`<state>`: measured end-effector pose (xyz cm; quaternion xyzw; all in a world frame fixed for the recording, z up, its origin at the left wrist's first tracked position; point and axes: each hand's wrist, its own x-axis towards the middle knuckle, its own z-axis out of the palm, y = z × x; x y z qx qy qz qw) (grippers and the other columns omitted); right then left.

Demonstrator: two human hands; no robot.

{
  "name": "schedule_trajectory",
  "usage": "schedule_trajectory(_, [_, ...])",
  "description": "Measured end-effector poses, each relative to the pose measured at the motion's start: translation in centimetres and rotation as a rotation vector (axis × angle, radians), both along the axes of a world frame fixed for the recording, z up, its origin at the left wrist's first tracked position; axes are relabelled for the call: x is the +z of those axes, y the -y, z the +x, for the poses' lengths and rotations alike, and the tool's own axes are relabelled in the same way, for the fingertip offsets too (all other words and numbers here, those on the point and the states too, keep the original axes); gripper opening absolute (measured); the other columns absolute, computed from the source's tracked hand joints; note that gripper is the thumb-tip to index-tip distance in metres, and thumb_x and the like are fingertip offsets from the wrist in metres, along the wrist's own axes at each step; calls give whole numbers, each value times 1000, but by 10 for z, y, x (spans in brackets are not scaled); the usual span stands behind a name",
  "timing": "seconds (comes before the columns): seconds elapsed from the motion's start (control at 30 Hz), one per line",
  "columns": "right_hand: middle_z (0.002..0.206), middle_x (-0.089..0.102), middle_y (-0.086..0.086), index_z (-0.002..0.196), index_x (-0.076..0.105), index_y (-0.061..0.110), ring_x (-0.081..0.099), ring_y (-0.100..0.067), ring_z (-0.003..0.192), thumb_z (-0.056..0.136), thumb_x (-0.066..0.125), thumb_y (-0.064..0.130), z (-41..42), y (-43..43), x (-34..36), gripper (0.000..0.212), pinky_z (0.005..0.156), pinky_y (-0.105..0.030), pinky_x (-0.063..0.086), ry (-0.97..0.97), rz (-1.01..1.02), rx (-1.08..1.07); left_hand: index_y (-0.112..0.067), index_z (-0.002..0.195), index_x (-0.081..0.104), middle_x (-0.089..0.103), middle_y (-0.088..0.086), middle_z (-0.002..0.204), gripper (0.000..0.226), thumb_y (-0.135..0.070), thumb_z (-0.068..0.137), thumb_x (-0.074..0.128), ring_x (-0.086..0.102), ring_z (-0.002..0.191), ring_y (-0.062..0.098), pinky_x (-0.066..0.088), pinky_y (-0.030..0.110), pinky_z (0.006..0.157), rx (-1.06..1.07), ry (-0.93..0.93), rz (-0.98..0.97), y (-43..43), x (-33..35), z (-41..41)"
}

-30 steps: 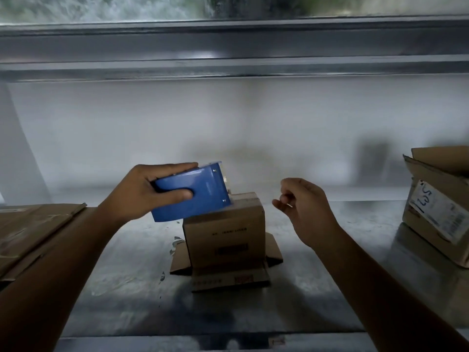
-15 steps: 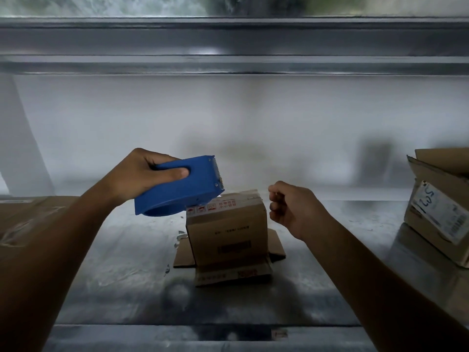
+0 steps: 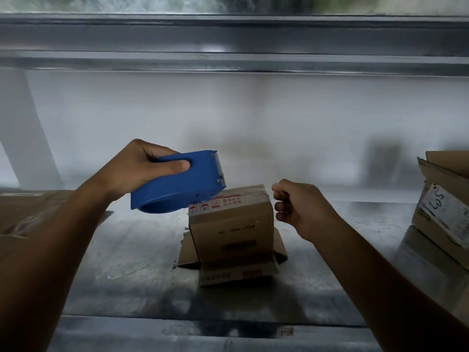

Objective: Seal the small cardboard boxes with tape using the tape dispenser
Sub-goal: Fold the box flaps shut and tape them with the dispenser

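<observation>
Left hand (image 3: 142,168), grasping blue plastic tape dispenser (image 3: 187,189), has lowered to small brown cardboard box (image 3: 233,219) top-left edge, mid grey metal surface (image 3: 127,262). Right hand (image 3: 299,207) clenched at top-right corner, tape pinch unclear. Taping likely starting.

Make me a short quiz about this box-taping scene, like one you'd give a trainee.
1. True or false: the left hand holds the blue tape dispenser above the top of the small cardboard box.
2. Where does the small cardboard box stand?
A. on the metal table
B. on a chair
C. on the floor
3. Fill in: the print along the box's top front edge is ____ in colour.

Key: 1 true; 2 A; 3 red.
</observation>
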<state>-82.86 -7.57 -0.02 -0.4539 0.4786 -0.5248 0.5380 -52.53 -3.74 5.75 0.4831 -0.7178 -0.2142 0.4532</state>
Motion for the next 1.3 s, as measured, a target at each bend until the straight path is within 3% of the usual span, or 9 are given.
schedule_trajectory(0.13, [70, 54, -7, 81, 64, 4, 54, -19, 51, 92, 63, 12, 1, -5, 5, 14, 57, -33, 52, 5, -17, -10, -24, 103, 81, 79, -1, 94, 21, -33, 85, 74, 76, 86, 24, 59, 47, 82, 1, 21, -3, -3, 2, 0])
schedule_trajectory(0.3, [70, 62, -5, 81, 64, 5, 69, -21, 71, 92, 61, 12, 3, -10, 10, 14, 80, -41, 60, -5, -66, -74, -37, 98, 81, 79, -9, 93, 35, -60, 71, 80, 76, 82, 13, 62, 39, 78, -3, 80, 16, 1, -5, -6])
schedule_trajectory(0.43, [68, 65, -6, 75, 58, 4, 76, -23, 85, 90, 57, 3, 11, -14, 8, 15, 90, -42, 59, 15, -107, -72, -37, 95, 81, 79, -6, 90, 19, -44, 78, 77, 76, 80, 16, 62, 40, 78, 16, 41, 8, 5, -10, -3])
schedule_trajectory(0.6, [75, 60, -8, 80, 58, 5, 77, -20, 80, 96, 52, 3, 8, -16, 1, 16, 80, -35, 48, -152, -236, -102, -34, 95, 82, 79, -4, 92, 17, -40, 80, 76, 76, 82, 20, 60, 46, 80, 29, 24, 17, 4, -13, -2])
schedule_trajectory(0.83, [79, 73, -4, 87, 66, 9, 74, -11, 80, 95, 57, 7, 2, -21, -14, 13, 71, -21, 50, -358, -408, -89, -28, 95, 83, 79, -1, 91, 14, -34, 84, 77, 75, 83, 25, 58, 39, 76, 52, -18, 45, -2, -4, 0])
schedule_trajectory(0.93, [77, 73, -3, 84, 68, 10, 73, -15, 83, 94, 58, 6, 1, -19, -12, 14, 69, -23, 51, -363, -369, -69, -28, 95, 83, 79, 0, 92, 19, -39, 82, 76, 75, 85, 26, 56, 38, 76, 42, -23, 67, -7, 7, 4])
schedule_trajectory(1.03, [77, 70, -6, 76, 67, 8, 67, -25, 85, 89, 58, 3, 3, -17, -12, 16, 80, -44, 59, -353, -286, -54, -30, 95, 83, 80, 0, 93, 23, -46, 80, 78, 76, 87, 25, 58, 45, 86, 14, 87, 134, -8, 12, 5])
schedule_trajectory(1.1, [73, 66, -6, 74, 67, 6, 62, -23, 78, 86, 58, 1, 7, -17, -15, 16, 83, -49, 58, -338, -275, -58, -31, 94, 83, 80, 0, 91, 33, -56, 73, 82, 76, 85, 26, 58, 46, 86, 15, 136, 175, -7, 8, 5])
schedule_trajectory(1.3, [67, 63, -2, 76, 69, 6, 56, -15, 67, 86, 61, 2, 15, -16, -17, 13, 67, -35, 49, -302, -266, -79, -27, 92, 83, 79, 3, 88, 32, -55, 77, 78, 75, 85, 30, 56, 41, 79, 43, 103, 225, 0, -5, 16])
